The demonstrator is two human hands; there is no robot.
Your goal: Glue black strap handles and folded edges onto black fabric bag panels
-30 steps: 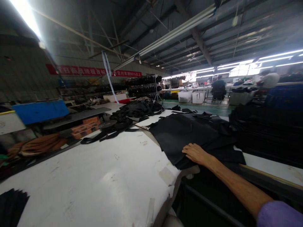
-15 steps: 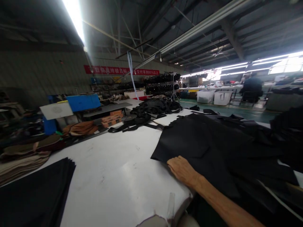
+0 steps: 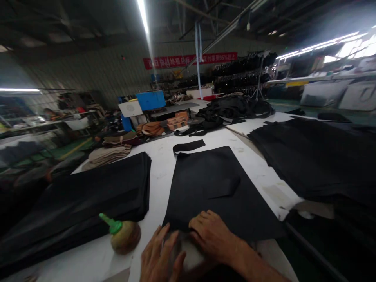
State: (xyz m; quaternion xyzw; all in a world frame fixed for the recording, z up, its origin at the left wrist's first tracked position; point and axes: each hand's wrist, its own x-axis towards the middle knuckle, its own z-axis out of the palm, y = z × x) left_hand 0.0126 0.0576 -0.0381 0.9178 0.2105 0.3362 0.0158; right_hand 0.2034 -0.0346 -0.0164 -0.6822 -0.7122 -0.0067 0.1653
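A black panel (image 3: 202, 176) lies nearly flat at the middle of a white table (image 3: 160, 188), its near edge toward the wearer, with a smaller dark patch (image 3: 225, 188) on its surface. The right hand (image 3: 213, 237) rests on that near edge, fingers close together and bent; whether they pinch the panel, I cannot tell. The left hand (image 3: 158, 254) is at the panel's near left corner, fingers spread apart and slightly blurred; whether it touches the panel is unclear. Just beyond the panel's far left corner is a short black strip (image 3: 189, 146), curled at its left end. To the left of the panel, apart from it, is a thick black stack (image 3: 96, 192), and in front of that stands a round bottle (image 3: 125, 237) with a green nozzle (image 3: 114, 225), tilted to the left. To the right, a broad black pile (image 3: 317, 156) spreads out. Farther back are a tangled black heap (image 3: 232, 107), orange-brown blocks (image 3: 178, 120), a brown bundle (image 3: 150, 129) and folded beige cloth (image 3: 108, 154). Behind these come a blue board (image 3: 150, 100) and, on the far wall, a red banner (image 3: 167, 62) with pale characters.
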